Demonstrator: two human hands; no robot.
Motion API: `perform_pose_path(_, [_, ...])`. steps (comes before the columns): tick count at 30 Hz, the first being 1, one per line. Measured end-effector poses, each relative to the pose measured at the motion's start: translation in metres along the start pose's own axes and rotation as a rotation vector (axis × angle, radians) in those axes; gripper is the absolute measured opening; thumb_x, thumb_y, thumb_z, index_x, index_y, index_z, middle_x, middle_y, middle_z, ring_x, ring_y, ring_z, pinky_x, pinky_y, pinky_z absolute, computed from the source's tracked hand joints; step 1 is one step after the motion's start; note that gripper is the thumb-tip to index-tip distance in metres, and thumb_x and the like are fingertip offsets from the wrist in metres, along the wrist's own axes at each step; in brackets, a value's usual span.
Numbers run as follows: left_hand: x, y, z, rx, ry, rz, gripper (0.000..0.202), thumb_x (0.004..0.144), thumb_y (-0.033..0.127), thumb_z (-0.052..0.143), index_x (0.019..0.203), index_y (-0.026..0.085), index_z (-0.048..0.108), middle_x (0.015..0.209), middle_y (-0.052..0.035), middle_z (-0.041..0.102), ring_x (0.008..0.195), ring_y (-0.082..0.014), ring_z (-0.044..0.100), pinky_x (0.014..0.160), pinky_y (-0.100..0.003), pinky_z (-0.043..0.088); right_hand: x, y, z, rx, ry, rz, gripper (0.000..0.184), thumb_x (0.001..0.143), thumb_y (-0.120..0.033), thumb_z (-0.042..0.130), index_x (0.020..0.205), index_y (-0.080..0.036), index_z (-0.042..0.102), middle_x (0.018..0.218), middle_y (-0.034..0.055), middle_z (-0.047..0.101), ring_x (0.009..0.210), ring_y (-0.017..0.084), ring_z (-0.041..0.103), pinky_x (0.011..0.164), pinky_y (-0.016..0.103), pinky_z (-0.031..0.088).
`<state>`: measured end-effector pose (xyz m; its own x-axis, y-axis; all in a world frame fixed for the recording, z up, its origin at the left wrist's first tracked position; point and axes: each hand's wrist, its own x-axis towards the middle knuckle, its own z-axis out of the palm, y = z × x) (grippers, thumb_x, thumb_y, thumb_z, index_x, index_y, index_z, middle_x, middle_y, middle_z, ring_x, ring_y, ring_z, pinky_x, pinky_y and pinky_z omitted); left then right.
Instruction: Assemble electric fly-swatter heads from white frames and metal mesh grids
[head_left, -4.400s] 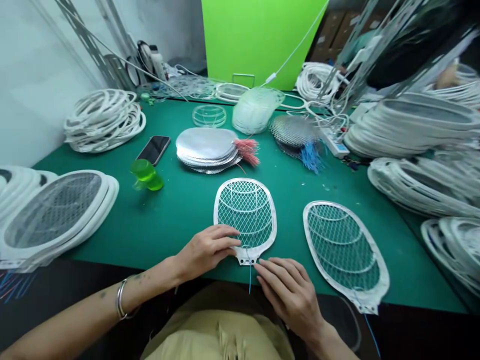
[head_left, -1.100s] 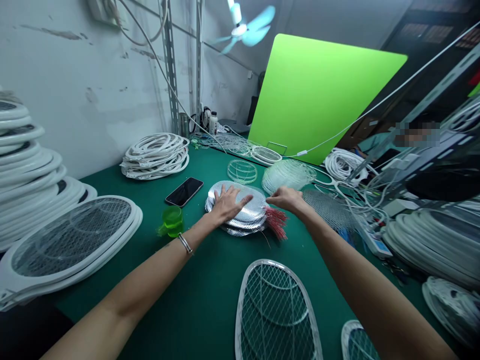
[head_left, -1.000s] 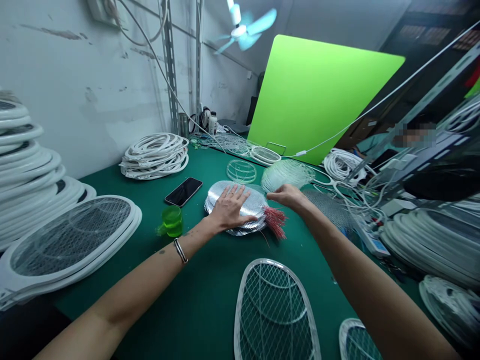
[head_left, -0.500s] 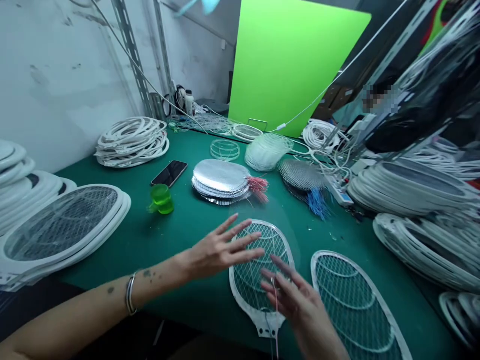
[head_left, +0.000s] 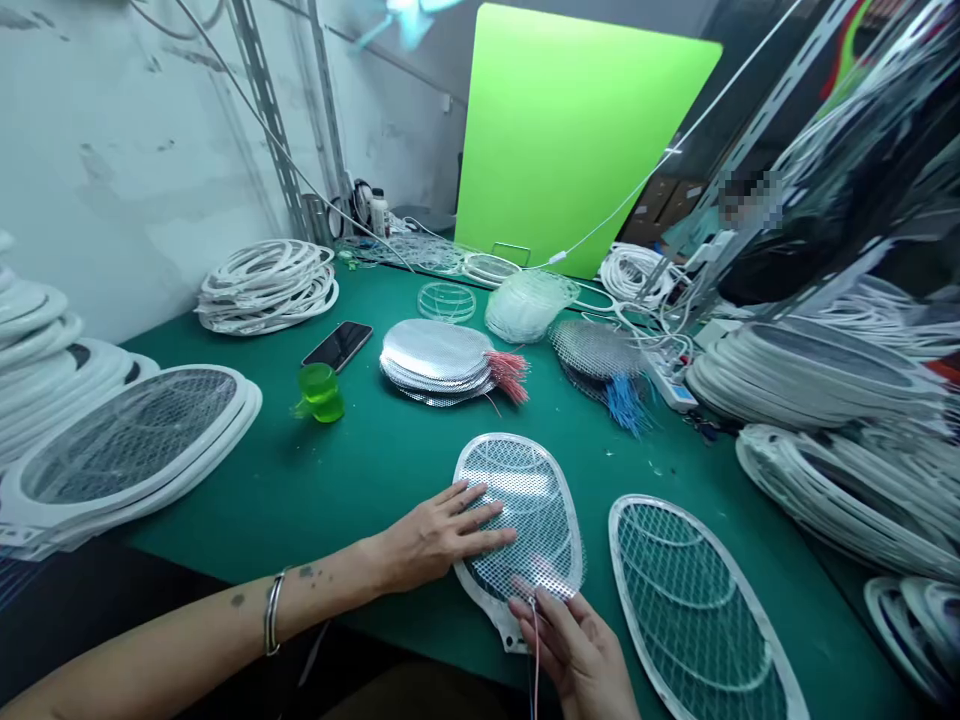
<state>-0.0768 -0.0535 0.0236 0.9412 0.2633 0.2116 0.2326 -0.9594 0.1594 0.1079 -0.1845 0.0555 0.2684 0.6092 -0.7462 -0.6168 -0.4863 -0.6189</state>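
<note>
Mesh sheet (head_left: 525,530) on swatter frame (head_left: 504,625), under left grip (head_left: 442,535); wire (head_left: 535,650) in right grip (head_left: 574,645).

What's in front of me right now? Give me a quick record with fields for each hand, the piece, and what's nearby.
left hand: lying flat on a mesh sheet
right hand: at the frame's neck, beside a thin pink wire
piece: white swatter frame, mesh sheet on top
nearby: stack of silver mesh sheets; second swatter frame; phone
</note>
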Motion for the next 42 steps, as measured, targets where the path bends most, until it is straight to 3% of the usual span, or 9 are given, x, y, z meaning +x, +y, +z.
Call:
perform_pose_path(6, [-0.002,0.001,-0.026,-0.341,-0.094,-0.094,0.065,0.090,0.017,0.052,0.150,0.025,0.029,0.154,-0.0028,0.033,0.144,-0.0264,0.023,0.119,-0.049,0.020,0.008,0.003,0.000,-0.005,0.011,0.021,0.087,0.048,-0.029,0.092,0.121,-0.011,0.047,0.086,0.0088,0.075,0.091,0.030,0.071,0.070,0.028,0.060])
perform_pose_path(10, [0.015,-0.004,-0.042,-0.542,-0.049,-0.306,0.045,0.094,0.019,0.042,0.138,0.027,0.051,0.144,0.0028,0.049,0.135,-0.0171,0.044,0.114,-0.033,0.034,0.008,0.004,0.001,-0.042,0.034,-0.009,0.085,0.054,-0.032,0.089,0.124,-0.011,0.047,0.080,0.0073,0.075,0.086,0.027,0.072,0.068,0.025,0.059])
perform_pose_path(12, [0.032,-0.008,-0.036,-0.515,-0.001,-0.424,0.042,0.100,0.031,0.034,0.137,0.024,0.052,0.147,-0.0003,0.046,0.137,-0.0191,0.041,0.114,-0.036,0.034,0.008,0.004,0.002,-0.059,0.023,0.003,0.087,0.056,-0.036,0.087,0.128,-0.011,0.046,0.079,0.0075,0.075,0.085,0.026,0.072,0.069,0.024,0.059])
perform_pose_path(15, [0.057,-0.014,-0.015,-0.371,-0.041,-0.483,0.060,0.100,0.053,0.024,0.149,0.019,0.033,0.159,-0.0080,0.018,0.147,-0.0282,0.014,0.119,-0.049,0.016,0.010,0.003,0.000,-0.062,0.008,0.030,0.093,0.054,-0.038,0.088,0.131,-0.012,0.045,0.089,0.0081,0.076,0.088,0.027,0.072,0.071,0.025,0.059])
perform_pose_path(19, [0.071,-0.019,0.011,-0.230,-0.115,-0.518,0.070,0.098,0.061,0.018,0.154,0.020,0.018,0.160,-0.0124,0.002,0.146,-0.0340,-0.005,0.117,-0.056,0.008,0.014,0.001,-0.004,-0.066,-0.016,0.085,0.100,0.053,-0.042,0.089,0.135,-0.012,0.041,0.091,0.0086,0.075,0.094,0.028,0.070,0.077,0.029,0.059])
perform_pose_path(23, [0.073,-0.016,0.017,-0.171,-0.138,-0.528,0.070,0.097,0.062,0.015,0.154,0.020,0.018,0.159,-0.0143,0.004,0.145,-0.0354,-0.005,0.117,-0.056,0.010,0.013,-0.002,-0.003,-0.061,-0.029,0.103,0.105,0.048,-0.054,0.088,0.132,-0.008,0.044,0.091,0.0125,0.075,0.093,0.029,0.070,0.076,0.029,0.059])
perform_pose_path(28, [0.076,-0.008,0.017,-0.148,-0.134,-0.590,0.073,0.097,0.062,0.013,0.154,0.016,0.016,0.159,-0.0147,-0.002,0.145,-0.0363,-0.008,0.118,-0.055,0.008,0.012,-0.003,0.000,-0.075,-0.042,0.100,0.109,0.044,-0.054,0.089,0.131,-0.006,0.046,0.089,0.0119,0.075,0.094,0.029,0.070,0.077,0.029,0.059])
perform_pose_path(37, [0.075,-0.017,0.014,-0.101,-0.158,-0.634,0.070,0.098,0.061,0.011,0.154,0.021,0.015,0.160,-0.0105,0.000,0.145,-0.0364,-0.006,0.117,-0.056,0.005,0.013,0.015,0.022,-0.008,-0.109,0.002,0.090,0.060,-0.053,0.083,0.130,-0.008,0.049,0.105,0.0133,0.073,0.098,0.028,0.069,0.083,0.033,0.058])
perform_pose_path(42, [0.075,-0.015,0.020,-0.028,-0.127,-0.663,0.067,0.099,0.058,0.014,0.154,0.021,0.018,0.161,-0.0101,0.006,0.146,-0.0361,-0.003,0.117,-0.055,0.005,0.009,0.009,0.026,0.005,-0.087,0.015,0.075,0.058,-0.048,0.085,0.116,-0.008,0.059,0.099,0.0115,0.074,0.097,0.029,0.069,0.081,0.032,0.059])
